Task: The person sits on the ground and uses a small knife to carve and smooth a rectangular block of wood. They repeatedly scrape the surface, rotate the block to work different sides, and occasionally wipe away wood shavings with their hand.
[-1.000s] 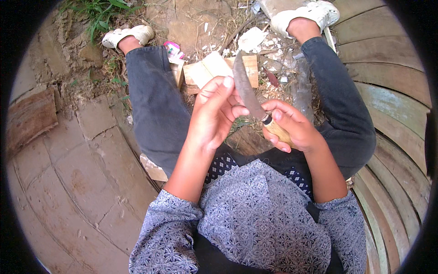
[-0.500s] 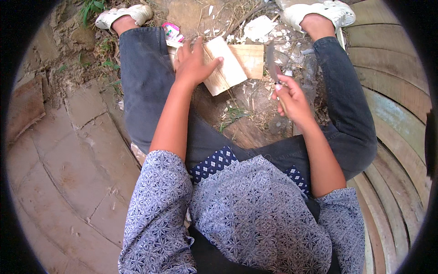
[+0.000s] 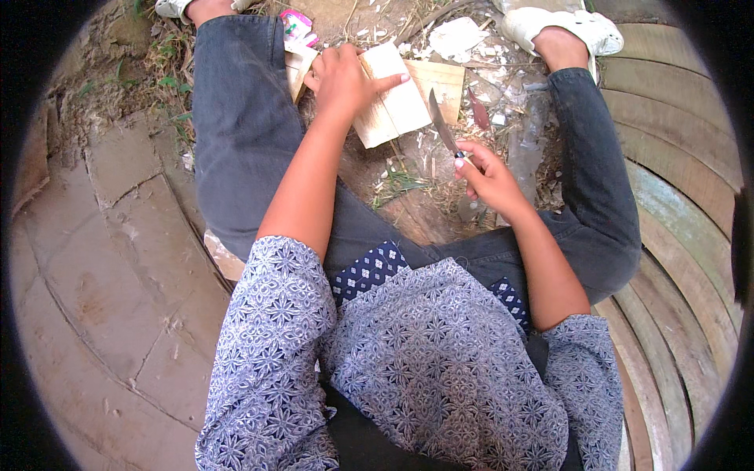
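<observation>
My left hand grips a pale wooden board by its left side. Its thumb stretches across the top face, while the other fingers bend at the far left, their tips partly hidden. A second flat piece of wood lies on the ground behind the board, partly covered by it. In my right hand is a knife, held by its handle. The blade points up and to the left, its tip close to the board's right edge but seemingly apart from it.
White chips and shavings litter the dirt beyond the boards, around a larger white piece. A dark red flat piece lies right of the knife. A pink packet is near my left leg. Wooden slats curve along the right.
My right hand has swung the knife left and lower, toward the board. My left hand has shifted right along the board, its fingers more bent. The whole view has moved slightly.
</observation>
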`<state>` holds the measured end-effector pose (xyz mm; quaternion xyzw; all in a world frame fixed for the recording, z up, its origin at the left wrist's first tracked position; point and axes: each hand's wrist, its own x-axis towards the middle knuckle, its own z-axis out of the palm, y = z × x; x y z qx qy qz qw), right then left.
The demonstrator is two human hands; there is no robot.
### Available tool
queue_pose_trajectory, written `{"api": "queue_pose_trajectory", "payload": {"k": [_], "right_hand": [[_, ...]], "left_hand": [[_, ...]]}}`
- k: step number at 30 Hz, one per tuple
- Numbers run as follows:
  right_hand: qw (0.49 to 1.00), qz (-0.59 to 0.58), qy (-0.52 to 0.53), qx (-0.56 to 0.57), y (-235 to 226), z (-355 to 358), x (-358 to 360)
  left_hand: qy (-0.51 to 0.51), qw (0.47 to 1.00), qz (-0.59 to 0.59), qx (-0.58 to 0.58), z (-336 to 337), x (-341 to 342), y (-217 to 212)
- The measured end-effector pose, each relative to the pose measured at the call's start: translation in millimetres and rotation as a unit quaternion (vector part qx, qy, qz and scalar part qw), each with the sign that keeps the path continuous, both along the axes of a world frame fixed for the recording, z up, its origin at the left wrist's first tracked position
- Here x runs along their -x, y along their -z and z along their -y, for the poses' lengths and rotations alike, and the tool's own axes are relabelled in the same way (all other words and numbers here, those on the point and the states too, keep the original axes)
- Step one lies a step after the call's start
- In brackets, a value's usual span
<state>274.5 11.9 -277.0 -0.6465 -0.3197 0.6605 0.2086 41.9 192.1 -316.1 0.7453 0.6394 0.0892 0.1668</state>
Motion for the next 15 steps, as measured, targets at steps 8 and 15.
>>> {"api": "queue_pose_trajectory", "payload": {"k": [8, 15], "right_hand": [[1.000, 0.000, -0.020, 0.000, 1, 0, -1], [0.999, 0.005, -0.043, 0.009, 5, 0, -5]], "left_hand": [[-0.022, 1.000, -0.010, -0.012, 2, -9, 1], [-0.013, 1.000, -0.017, 0.009, 2, -8, -5]]}}
